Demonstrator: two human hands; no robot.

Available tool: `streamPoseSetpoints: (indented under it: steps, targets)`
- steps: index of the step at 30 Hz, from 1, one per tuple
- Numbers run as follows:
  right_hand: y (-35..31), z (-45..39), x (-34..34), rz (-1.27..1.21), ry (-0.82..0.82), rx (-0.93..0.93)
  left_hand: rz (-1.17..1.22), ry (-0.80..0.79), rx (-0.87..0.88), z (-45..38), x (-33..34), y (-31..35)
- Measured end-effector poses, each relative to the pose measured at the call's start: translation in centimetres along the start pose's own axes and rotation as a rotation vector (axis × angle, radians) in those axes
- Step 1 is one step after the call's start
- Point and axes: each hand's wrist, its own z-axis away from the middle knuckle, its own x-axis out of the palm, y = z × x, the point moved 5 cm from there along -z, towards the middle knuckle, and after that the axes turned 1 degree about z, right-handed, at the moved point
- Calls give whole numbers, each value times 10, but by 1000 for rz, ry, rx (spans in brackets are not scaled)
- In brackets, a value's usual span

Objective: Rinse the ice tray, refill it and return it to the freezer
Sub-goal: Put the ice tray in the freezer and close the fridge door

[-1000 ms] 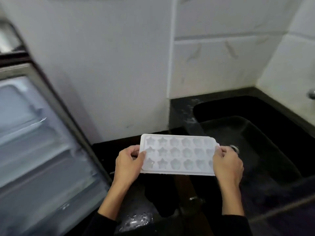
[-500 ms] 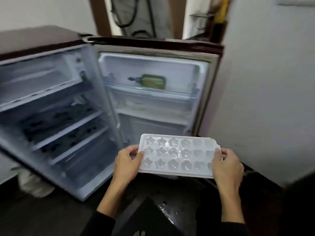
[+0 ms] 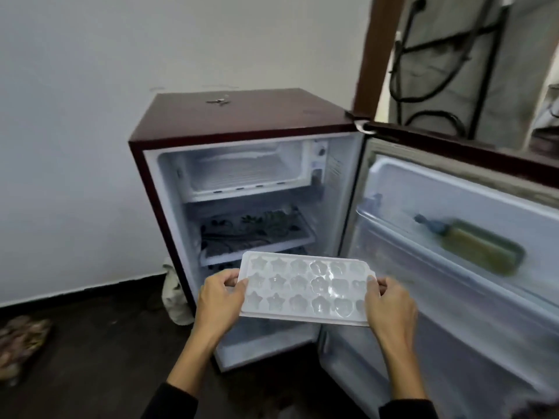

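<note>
A white ice tray (image 3: 305, 288) with star and heart shaped wells, glistening with water, is held level in front of the open small maroon fridge (image 3: 242, 116). My left hand (image 3: 219, 297) grips its left short edge, thumb on top. My right hand (image 3: 390, 300) grips the right short edge the same way. The freezer compartment (image 3: 242, 173) sits at the top of the fridge, its mouth open and frosted inside, above and behind the tray.
The fridge door (image 3: 453, 237) swings open to the right with a green bottle (image 3: 472, 246) lying in its upper shelf. A wire shelf (image 3: 257, 234) sits below the freezer. A white sack (image 3: 174, 294) leans at the fridge's lower left. A mat (image 3: 21, 337) lies on the dark floor.
The view has swung left from the sink and counter to face the open fridge head-on. Both hands keep the same grip on the tray.
</note>
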Motion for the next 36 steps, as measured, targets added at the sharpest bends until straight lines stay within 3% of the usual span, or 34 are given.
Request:
streamPoseSetpoints:
  steps: [17,29,36]
  targets:
    - [-184,-210,181,-46,-116,-388,-268,261,-69,-261,-27,14]
    - [-248,-300,291,13,-145,-381,-385,365,-116,-376,-19,3]
    - [-263,-320,321,31,-160,-406,-378,319,-98,-410,-19,-4]
